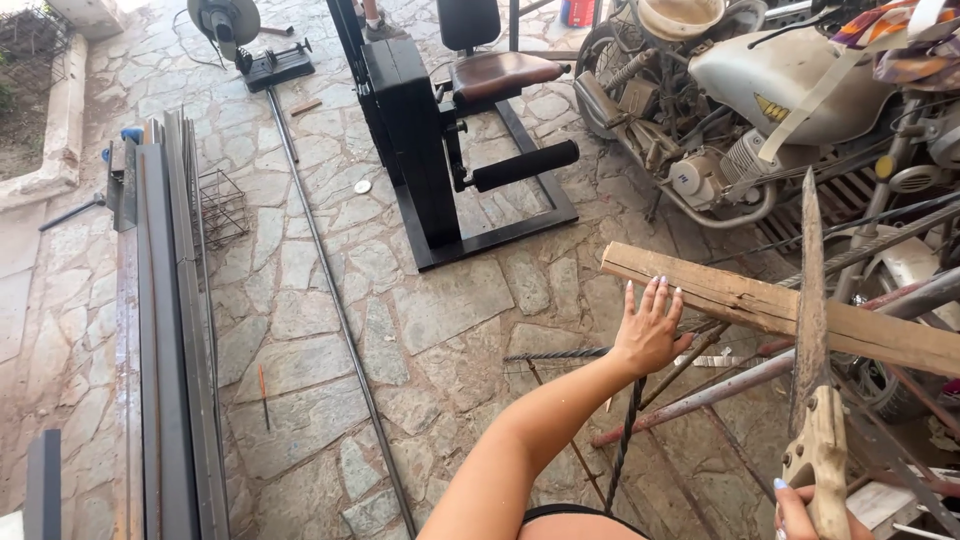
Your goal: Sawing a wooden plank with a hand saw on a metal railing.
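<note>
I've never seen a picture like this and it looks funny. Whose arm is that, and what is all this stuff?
The camera sits on a person's head and looks down, so you see their own arms. The left hand rests flat on a wooden plank, which lies across some metal bars. The right hand, at the bottom corner, holds the wooden handle of an old rusty saw, with its blade standing up across the plank. The ground is a stone floor. On it lies a long thin rod. Behind stand a black exercise bench and an old motorcycle. On the left are long metal beams.
</note>
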